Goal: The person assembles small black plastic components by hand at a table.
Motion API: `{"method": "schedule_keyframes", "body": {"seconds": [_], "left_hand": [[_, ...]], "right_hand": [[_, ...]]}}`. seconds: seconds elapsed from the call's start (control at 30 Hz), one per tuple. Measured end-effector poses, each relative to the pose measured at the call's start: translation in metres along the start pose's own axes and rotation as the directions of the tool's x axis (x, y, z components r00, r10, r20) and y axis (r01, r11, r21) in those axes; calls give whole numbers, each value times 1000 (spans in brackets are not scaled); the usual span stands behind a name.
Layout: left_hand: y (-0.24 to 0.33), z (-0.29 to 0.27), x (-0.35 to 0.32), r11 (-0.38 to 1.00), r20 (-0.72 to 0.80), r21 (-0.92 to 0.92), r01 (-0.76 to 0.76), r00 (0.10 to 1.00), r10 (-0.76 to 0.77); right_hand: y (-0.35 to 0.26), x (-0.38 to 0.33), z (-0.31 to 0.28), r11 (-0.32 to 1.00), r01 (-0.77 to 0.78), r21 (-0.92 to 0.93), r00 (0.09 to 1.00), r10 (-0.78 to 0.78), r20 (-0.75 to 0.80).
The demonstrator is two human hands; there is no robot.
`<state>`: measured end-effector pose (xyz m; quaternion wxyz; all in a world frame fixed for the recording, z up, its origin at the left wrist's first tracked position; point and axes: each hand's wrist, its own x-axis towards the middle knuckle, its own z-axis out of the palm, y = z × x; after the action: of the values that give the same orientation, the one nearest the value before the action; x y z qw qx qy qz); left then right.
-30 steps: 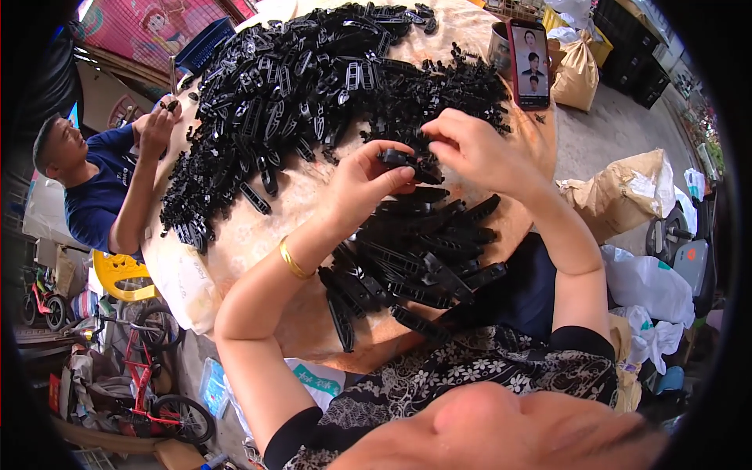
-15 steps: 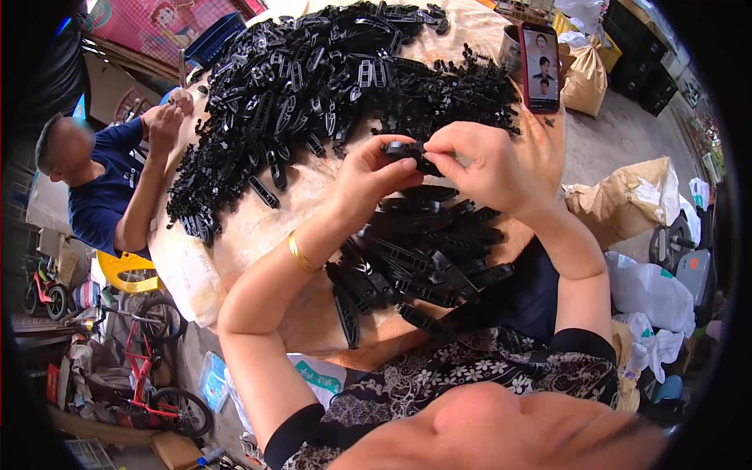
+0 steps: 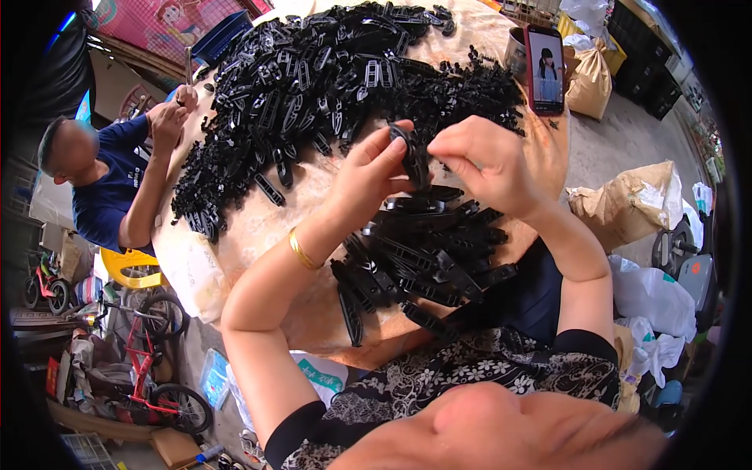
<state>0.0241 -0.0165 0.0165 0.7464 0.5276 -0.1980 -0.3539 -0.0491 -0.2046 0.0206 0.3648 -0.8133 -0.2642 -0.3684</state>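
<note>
My left hand [image 3: 374, 166] is closed on a long black plastic part [image 3: 413, 159], held tilted above the table between thumb and fingers. Beside it, a little to the right, my right hand [image 3: 482, 160] is pinched, its thumb and forefinger close together; whether something tiny sits between them I cannot make out. Under my hands lies a pile of similar long black parts [image 3: 415, 254]. Farther off, a broad heap of loose black plastic pieces [image 3: 290, 94] covers much of the table, with smaller black bits [image 3: 470, 94] at its right.
A phone [image 3: 546, 70] leans against a can [image 3: 515, 53] at the table's [image 3: 266, 243] far right. A co-worker [image 3: 110, 176] sits at the left edge, hands over the table. Sacks [image 3: 627, 204] stand on the right floor; a red bicycle [image 3: 145, 356] is at the lower left.
My left hand has turned the black part from nearly level to steeply tilted. My right hand has drawn slightly away from it. The phone's picture has changed.
</note>
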Motion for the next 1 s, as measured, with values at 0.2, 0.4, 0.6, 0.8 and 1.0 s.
{"method": "schedule_keyframes", "body": {"seconds": [0.2, 0.4, 0.6, 0.8, 1.0], "left_hand": [[-1, -5, 0, 990, 119, -9, 144, 983, -142], [4, -2, -2, 965, 103, 114, 235, 964, -246], [5, -7, -2, 950, 111, 175, 258, 954, -280], [15, -4, -4, 938, 43, 246, 243, 964, -261], [24, -4, -7, 900, 174, 424, 102, 966, -191]], "right_hand": [[-2, -1, 3, 976, 216, -22, 972, -213, 103], [-7, -2, 2, 977, 208, -35, 973, -203, 111], [-10, -4, 0, 962, 267, -64, 957, -257, 138], [-3, -4, -4, 904, 362, -228, 927, -322, 194], [-3, -3, -7, 864, 403, -301, 909, -341, 238]]}}
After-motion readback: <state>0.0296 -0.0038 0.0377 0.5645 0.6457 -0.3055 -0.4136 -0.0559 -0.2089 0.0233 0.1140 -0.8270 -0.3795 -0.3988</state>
